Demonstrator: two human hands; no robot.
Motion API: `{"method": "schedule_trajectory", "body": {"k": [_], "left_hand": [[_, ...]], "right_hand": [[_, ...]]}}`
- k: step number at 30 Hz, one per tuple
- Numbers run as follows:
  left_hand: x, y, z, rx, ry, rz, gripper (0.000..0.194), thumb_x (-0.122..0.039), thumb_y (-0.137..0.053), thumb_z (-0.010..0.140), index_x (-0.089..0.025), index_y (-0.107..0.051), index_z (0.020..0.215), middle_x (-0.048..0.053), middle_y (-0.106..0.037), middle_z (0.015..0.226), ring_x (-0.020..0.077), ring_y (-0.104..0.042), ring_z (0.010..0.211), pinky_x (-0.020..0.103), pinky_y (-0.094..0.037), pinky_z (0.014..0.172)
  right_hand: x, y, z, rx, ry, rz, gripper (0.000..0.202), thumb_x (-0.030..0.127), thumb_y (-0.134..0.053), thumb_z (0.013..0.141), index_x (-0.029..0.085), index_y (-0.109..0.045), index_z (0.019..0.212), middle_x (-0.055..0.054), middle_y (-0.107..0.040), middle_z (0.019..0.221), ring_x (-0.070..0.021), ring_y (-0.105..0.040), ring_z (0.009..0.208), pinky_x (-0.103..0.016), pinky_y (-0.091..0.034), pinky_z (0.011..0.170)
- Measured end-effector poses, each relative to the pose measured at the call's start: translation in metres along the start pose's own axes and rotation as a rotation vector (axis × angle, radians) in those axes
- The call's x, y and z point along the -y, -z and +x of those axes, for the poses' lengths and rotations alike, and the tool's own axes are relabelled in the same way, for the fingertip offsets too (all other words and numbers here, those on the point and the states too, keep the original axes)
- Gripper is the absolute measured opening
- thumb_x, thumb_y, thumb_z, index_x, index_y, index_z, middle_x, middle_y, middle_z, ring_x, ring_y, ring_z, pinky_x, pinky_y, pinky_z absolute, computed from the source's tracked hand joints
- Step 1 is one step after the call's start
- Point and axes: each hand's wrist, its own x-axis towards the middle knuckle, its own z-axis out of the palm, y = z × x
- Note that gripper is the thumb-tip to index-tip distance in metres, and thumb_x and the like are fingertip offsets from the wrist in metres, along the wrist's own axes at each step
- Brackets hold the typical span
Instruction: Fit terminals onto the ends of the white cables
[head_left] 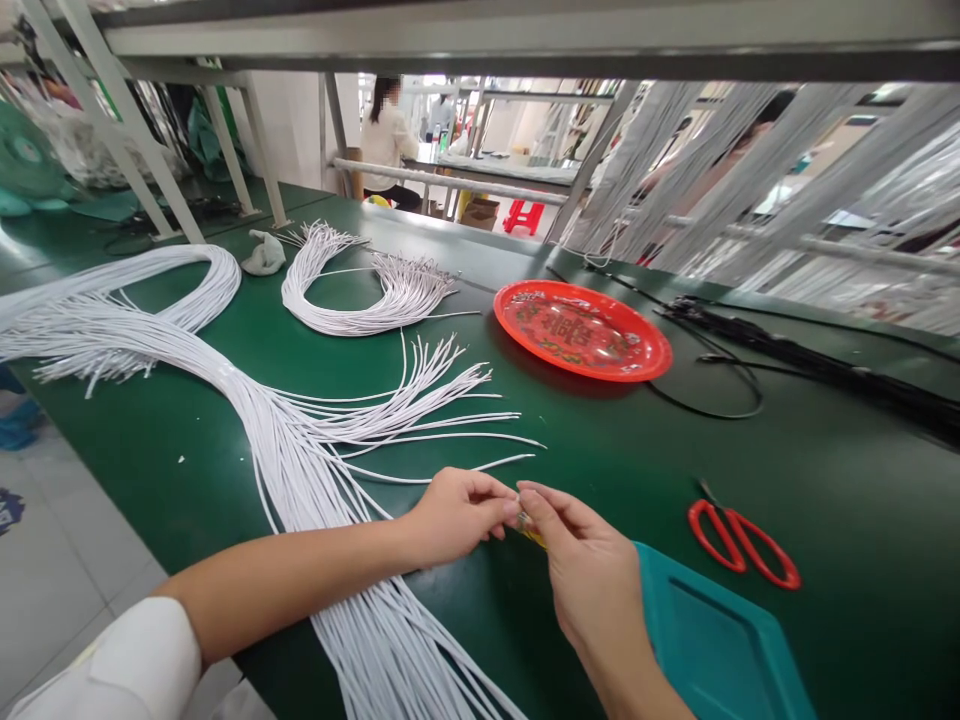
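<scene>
My left hand (463,515) is pinched closed, its fingertips meeting those of my right hand (581,555) above the green table (592,460). Between the fingertips is a small item (531,530) with a yellow part, mostly hidden by the fingers; which hand grips it is hard to tell, as both close around it. My left forearm lies across a long bundle of white cables (285,450), whose loose ends fan out beyond my left hand. A teal tray (720,640) sits beside and partly behind my right wrist.
Red-handled scissors (739,540) lie right of my hands. Beyond are a red plate (581,330), a coiled cable bundle (337,310), black cables (817,360) and a crumpled grey cloth (264,254). White cables hang from a rack at the right. A person (386,140) sits in the background.
</scene>
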Motion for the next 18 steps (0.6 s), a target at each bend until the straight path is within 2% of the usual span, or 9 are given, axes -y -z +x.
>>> {"method": "schedule_trajectory", "body": {"k": [5,10,13,18], "left_hand": [[0.001,-0.001,-0.002,0.036,0.01,-0.049,0.023,-0.033,-0.059,0.068,-0.01,-0.06,0.07,0.0,-0.057,0.063,0.0054,-0.046,0.052,0.019,-0.034,0.05],[0.005,-0.001,0.001,0.021,-0.028,-0.165,0.031,-0.04,-0.063,0.065,-0.01,-0.059,0.072,0.001,-0.057,0.064,0.0053,-0.047,0.053,0.02,-0.037,0.054],[0.004,-0.001,0.001,0.013,-0.013,-0.149,0.031,-0.04,-0.063,0.065,-0.01,-0.059,0.072,0.001,-0.056,0.064,0.0051,-0.047,0.052,0.02,-0.037,0.053],[0.003,-0.003,-0.001,-0.026,-0.005,0.054,0.025,-0.033,-0.058,0.068,-0.009,-0.062,0.072,0.002,-0.057,0.063,0.0056,-0.046,0.049,0.018,-0.036,0.048]], "right_hand": [[0.002,0.001,-0.004,0.048,-0.05,0.112,0.034,0.042,-0.069,0.059,0.016,-0.069,0.081,-0.007,-0.068,0.079,-0.0171,-0.059,0.068,-0.033,-0.049,0.067],[0.008,0.001,-0.004,0.094,0.006,0.122,0.032,0.042,-0.067,0.062,0.016,-0.069,0.081,-0.007,-0.068,0.083,-0.019,-0.061,0.073,-0.035,-0.05,0.07],[0.012,0.004,-0.003,0.082,0.15,-0.079,0.028,0.043,-0.062,0.067,0.018,-0.069,0.08,-0.006,-0.068,0.086,-0.0199,-0.062,0.076,-0.035,-0.049,0.073],[0.012,0.011,-0.004,0.022,0.442,-0.506,0.026,0.041,-0.051,0.076,0.021,-0.067,0.074,-0.005,-0.068,0.082,-0.0203,-0.061,0.076,-0.034,-0.047,0.071]]}}
